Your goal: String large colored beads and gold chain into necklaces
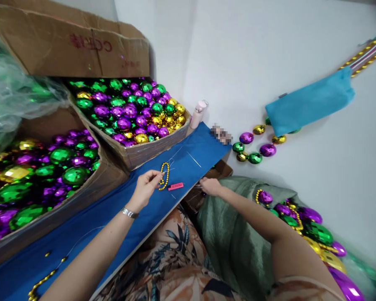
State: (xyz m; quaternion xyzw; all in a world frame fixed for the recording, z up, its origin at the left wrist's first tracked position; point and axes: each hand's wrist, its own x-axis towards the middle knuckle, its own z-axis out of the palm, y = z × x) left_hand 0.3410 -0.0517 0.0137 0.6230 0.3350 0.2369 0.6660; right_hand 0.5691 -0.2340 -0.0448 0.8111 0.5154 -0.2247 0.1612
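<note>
My left hand (146, 188), with a metal watch band on its wrist, is closed in a pinch over the blue-covered table. Pale thin thread (172, 169) runs from its fingertips. Beside them lies a loop of small gold beads (167, 169), partly covered by the fingers. A small pink-red box with a dark end (176, 186) rests just right of the loop. My right hand (210, 186) is at the table's near edge, fingers curled; what they hold, if anything, is too small to make out. Under that hand is an open brown box (196, 198), mostly hidden.
Two cardboard boxes of shiny green, purple and gold beads (130, 110) (62, 156) line the table's far side. A pink bottle (198, 115) stands behind. Green cloth (235, 209) and large bead strands (319, 232) are at right. A turquoise pouch (310, 102) hangs on the wall.
</note>
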